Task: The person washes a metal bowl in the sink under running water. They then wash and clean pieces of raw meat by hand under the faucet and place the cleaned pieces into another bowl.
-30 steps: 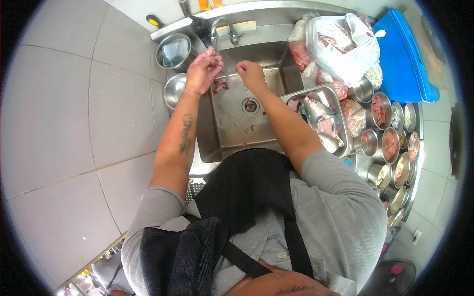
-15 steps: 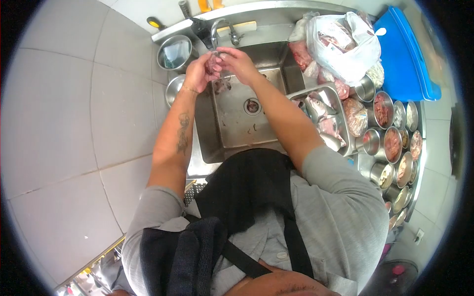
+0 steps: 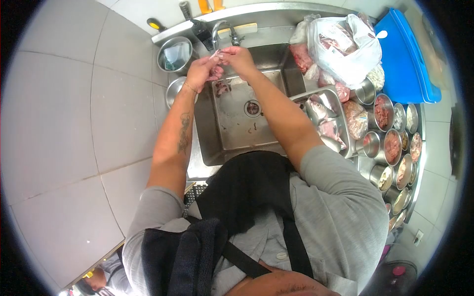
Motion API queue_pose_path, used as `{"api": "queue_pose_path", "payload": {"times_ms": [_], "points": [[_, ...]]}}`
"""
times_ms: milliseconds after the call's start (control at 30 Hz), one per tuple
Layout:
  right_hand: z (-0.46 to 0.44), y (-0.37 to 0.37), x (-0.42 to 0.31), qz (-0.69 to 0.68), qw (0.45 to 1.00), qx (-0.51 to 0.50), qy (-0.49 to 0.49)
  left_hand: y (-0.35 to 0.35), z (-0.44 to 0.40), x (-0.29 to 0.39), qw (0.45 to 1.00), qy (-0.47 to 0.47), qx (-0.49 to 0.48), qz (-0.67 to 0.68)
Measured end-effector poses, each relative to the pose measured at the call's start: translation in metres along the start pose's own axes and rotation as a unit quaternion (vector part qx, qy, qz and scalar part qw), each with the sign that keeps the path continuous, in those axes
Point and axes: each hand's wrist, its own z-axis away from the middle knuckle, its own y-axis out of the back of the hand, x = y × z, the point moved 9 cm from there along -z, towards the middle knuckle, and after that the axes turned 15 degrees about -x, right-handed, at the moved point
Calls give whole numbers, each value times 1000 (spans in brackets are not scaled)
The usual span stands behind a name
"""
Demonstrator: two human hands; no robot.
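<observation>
My left hand [image 3: 204, 73] and my right hand [image 3: 238, 61] meet under the curved faucet [image 3: 216, 34], over the far left corner of the steel sink [image 3: 232, 133]. Between their fingertips is a small pale pink piece of flesh [image 3: 216, 54], too small to tell its exact kind. Both hands are closed on it, with the left fingers curled below. Dark reddish scraps [image 3: 223, 89] lie on the sink floor beneath them. More bits surround the drain [image 3: 253, 108].
Right of the sink, a steel tray [image 3: 345, 106] holds whole fish [image 3: 318, 109]. Beyond stand a white plastic bag of meat [image 3: 345, 49], a blue bin [image 3: 402, 59] and several steel containers [image 3: 392, 147]. Steel bowls [image 3: 175, 52] sit left of the faucet. Another person [image 3: 101, 278] appears at lower left.
My hands have shifted from cupping a darker reddish lump to pinching a pale piece at the fingertips. My right fingers have drawn in and bent. Another person's head has come into view at lower left.
</observation>
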Motion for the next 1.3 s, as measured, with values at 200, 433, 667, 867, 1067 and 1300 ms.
{"api": "queue_pose_path", "payload": {"times_ms": [200, 433, 667, 867, 1067, 1300], "points": [[-4, 1, 12, -56, 998, -25, -2, -2, 2, 2, 995, -42, 55, 69], [-11, 10, 16, 68, 998, 15, -5, 11, -9, -7, 994, -64, 83, 41], [6, 28, 6, 203, 971, 120, -41, 12, -13, -11, 981, -91, 57, 161], [25, 63, 68, 546, 824, 72, -129, 18, -2, -3, 973, -98, 35, 206], [36, 22, 46, -3, 997, 57, 53, 9, -2, 6, 994, -33, 8, 99], [24, 0, -12, 253, 966, 31, 35, 17, -12, 2, 996, -22, 23, -78]]}}
